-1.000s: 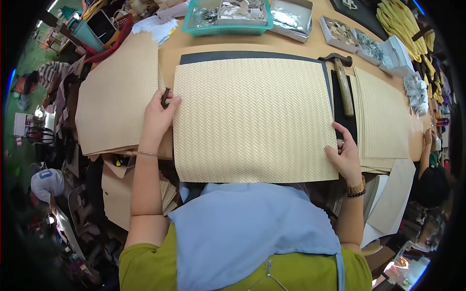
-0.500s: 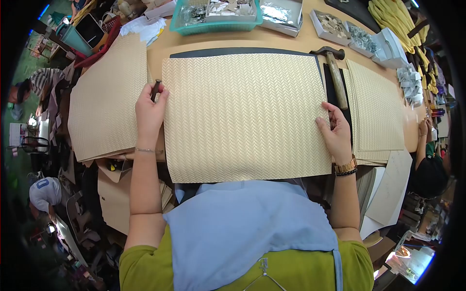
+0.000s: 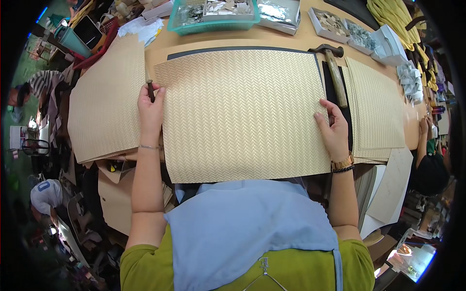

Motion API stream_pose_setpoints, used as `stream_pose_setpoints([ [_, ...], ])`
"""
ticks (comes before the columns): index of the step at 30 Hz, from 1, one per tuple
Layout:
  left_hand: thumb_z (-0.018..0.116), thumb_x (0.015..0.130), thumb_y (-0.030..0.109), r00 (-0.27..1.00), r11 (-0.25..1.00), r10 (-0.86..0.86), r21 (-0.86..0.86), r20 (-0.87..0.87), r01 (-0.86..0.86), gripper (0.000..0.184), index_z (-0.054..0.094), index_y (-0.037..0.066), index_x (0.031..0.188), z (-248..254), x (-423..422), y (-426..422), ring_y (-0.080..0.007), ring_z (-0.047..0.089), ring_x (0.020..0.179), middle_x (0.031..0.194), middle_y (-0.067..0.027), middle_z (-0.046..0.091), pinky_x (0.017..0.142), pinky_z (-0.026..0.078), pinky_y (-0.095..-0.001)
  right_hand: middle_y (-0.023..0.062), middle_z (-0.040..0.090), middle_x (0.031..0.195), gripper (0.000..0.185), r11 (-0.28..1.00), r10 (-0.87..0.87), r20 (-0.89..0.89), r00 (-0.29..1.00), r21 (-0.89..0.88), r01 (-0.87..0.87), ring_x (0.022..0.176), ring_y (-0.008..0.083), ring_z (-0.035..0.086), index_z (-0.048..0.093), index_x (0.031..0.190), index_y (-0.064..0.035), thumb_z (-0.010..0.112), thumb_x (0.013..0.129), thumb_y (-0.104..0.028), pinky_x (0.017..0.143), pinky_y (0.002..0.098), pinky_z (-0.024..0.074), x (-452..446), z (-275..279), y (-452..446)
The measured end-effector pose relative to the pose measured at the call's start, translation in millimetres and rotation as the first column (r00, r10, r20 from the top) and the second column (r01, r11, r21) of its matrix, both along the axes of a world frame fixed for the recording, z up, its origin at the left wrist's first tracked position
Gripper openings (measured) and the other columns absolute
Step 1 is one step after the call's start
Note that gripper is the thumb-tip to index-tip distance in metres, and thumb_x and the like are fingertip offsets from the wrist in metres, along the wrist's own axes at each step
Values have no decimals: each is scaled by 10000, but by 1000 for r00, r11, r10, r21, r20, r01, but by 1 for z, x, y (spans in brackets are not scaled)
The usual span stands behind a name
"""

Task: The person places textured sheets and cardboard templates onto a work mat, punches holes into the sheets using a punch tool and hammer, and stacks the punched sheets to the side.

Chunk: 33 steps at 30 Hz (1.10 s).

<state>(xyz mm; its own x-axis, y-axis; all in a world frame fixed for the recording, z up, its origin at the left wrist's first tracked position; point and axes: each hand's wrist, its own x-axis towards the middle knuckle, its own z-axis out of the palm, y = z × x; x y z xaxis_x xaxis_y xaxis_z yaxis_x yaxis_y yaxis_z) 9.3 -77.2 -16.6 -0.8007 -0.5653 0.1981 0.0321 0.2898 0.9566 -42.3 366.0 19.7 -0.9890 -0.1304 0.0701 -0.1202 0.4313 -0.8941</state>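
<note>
A cream woven-textured sheet lies in front of me over a dark board, whose edge shows along the top and right. My left hand is closed around a dark metal punch with a flattened head, its fingertips at the sheet's left edge. At the right edge my right hand pinches the sheet between thumb and fingers. A hammer with a wooden handle rests just beyond that hand, on the right.
Stacks of similar woven sheets lie at left and right. A teal basket and small boxes of metal pieces stand along the back. A co-worker's arm shows far right.
The sheet's upper left corner has shifted left and slightly down, and its top edge now slants. The punch has tilted the other way in my left hand. My right hand has risen slightly.
</note>
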Motion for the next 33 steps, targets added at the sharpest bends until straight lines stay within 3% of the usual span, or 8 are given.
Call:
stream_pose_setpoints([
  [7, 633, 880, 64, 995, 999, 34, 13, -91, -33, 112, 535, 46, 929, -6, -2, 3, -70, 509, 808, 875, 8, 555, 760, 427, -217, 95, 620, 1111, 370, 1000, -9, -8, 1000, -14, 9, 1003, 136, 569, 562, 1191, 31, 656, 846, -64, 903, 260, 437, 0, -5, 2],
  [13, 656, 871, 98, 998, 999, 49, -21, -28, -49, 156, 534, 43, 950, -4, -5, 1, -78, 508, 807, 876, 10, 540, 757, 428, -218, 76, 636, 1082, 353, 998, -33, 0, 999, 56, 33, 970, 130, 569, 589, 1164, 12, 670, 836, -92, 866, 254, 443, 0, -5, 3],
  [19, 679, 853, 109, 997, 998, 48, -43, 59, -45, 169, 547, 35, 928, -5, -16, -10, -81, 508, 774, 854, 7, 546, 734, 437, -223, 40, 628, 994, 357, 997, -11, -126, 992, 72, 20, 840, 91, 537, 592, 1161, 7, 676, 832, -100, 747, 229, 440, -3, -11, 2],
  [25, 689, 837, 109, 999, 999, 43, 6, 13, -43, 186, 557, 10, 922, -4, -26, -12, -106, 525, 791, 844, -23, 569, 757, 445, -259, -17, 545, 863, 350, 998, -41, -71, 997, 36, 44, 660, 34, 400, 589, 1160, 0, 674, 836, -101, 568, 184, 365, -7, -3, -3],
  [33, 685, 852, 146, 999, 997, 43, -63, -10, -43, 219, 557, -1, 951, -7, -27, -12, -98, 530, 801, 865, -26, 581, 762, 447, -246, -51, 461, 790, 379, 992, -54, -68, 996, 115, 61, 604, 26, 355, 596, 1167, -29, 697, 823, -150, 526, 182, 339, -11, -7, 3],
])
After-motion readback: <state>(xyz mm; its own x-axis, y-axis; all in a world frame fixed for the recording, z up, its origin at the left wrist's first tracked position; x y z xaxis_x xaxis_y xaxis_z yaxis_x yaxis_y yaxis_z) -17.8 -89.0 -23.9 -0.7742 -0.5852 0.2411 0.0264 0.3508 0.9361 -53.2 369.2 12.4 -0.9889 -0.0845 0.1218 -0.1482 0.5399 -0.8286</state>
